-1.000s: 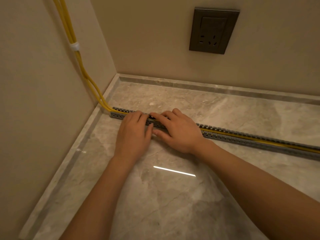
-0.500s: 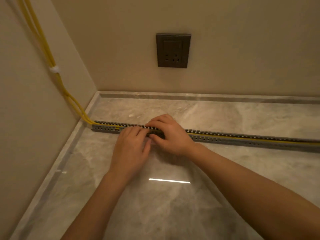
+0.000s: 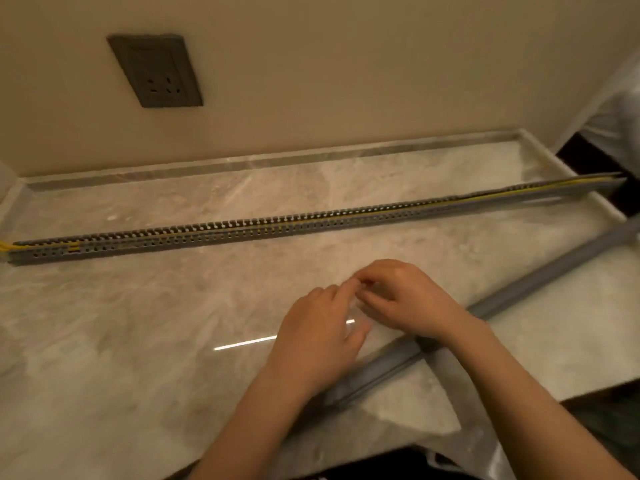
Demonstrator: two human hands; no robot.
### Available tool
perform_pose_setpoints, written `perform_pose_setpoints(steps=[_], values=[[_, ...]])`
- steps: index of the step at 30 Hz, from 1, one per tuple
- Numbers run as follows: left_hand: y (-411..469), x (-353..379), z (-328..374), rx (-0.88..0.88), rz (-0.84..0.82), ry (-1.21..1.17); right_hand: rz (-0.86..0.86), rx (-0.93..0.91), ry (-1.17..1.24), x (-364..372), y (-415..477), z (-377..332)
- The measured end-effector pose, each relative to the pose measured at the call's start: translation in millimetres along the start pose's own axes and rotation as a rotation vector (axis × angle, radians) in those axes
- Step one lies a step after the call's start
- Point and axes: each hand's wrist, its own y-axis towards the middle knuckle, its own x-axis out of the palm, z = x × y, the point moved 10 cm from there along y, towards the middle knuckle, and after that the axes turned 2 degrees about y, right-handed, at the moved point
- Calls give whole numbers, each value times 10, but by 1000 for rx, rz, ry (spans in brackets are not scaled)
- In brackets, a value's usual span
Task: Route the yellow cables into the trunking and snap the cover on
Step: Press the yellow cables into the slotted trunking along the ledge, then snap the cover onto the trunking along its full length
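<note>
The grey slotted trunking (image 3: 311, 225) lies along the marble counter (image 3: 138, 323), parallel to the back wall. The yellow cables (image 3: 540, 190) run inside it and leave at its left end. The grey cover (image 3: 540, 282) rests diagonally on the counter, from lower middle to the right edge. My left hand (image 3: 318, 337) and my right hand (image 3: 408, 299) hover together over the cover's lower part, well in front of the trunking. Their fingertips touch each other. The left fingers are loose; the right fingers are curled. Blur hides whether anything lies between them.
A dark wall socket (image 3: 156, 72) sits on the back wall at upper left. Clear plastic sheeting (image 3: 620, 109) hangs at the far right. The counter's front edge (image 3: 381, 455) drops off below my forearms, and the trunking's right end overhangs the counter's right edge.
Both hands have come off the trunking's left part and moved right and toward me, over the cover. The view has swung right, and the left wall cables are out of sight.
</note>
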Motion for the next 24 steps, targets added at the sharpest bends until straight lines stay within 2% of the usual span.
perform_pose_setpoints(steps=[2, 5, 8, 12, 17, 21, 24], values=[[-15, 247, 224, 28, -69, 13, 80, 54, -44, -107, -317, 239], [-90, 539, 420, 88, -130, 68, 314, 121, -120, -299, -747, 452], [-94, 622, 520, 92, -63, 95, 461, 162, -121, -417, -1066, 553], [-35, 597, 546, 82, 47, 78, 461, 182, -82, -358, -1226, 693], [-9, 573, 576, 95, 63, 74, 424, 131, -21, -332, -1221, 666], [38, 435, 574, 114, 92, 112, 425, 78, -83, -327, -1133, 553], [111, 386, 562, 102, -29, 173, 478, 50, -139, -351, -1051, 501]])
